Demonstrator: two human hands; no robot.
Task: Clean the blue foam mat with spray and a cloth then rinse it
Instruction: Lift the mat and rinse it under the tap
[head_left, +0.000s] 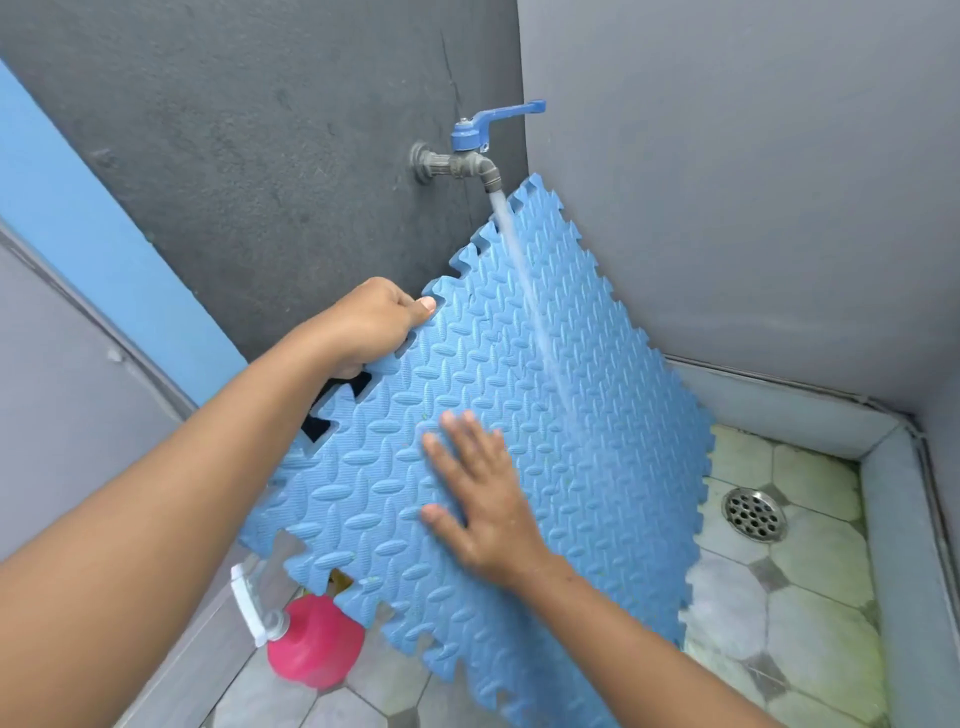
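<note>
The blue foam mat (582, 415), with jigsaw edges and an embossed pattern, is held tilted under a wall tap (470, 158) with a blue lever. A stream of water (524, 280) runs from the tap down the mat's face. My left hand (371, 325) grips the mat's upper left edge, thumb on the front. My right hand (480, 499) lies flat on the wet face of the mat with fingers spread and straight. A pink spray bottle (314, 647) with a white trigger stands on the floor, below the mat's lower left corner. No cloth is in view.
Grey walls meet in a corner behind the tap. A low grey curb (893, 519) borders the tiled wash area, with a round metal drain (754, 514) at the right. A blue door frame (104, 249) runs along the left.
</note>
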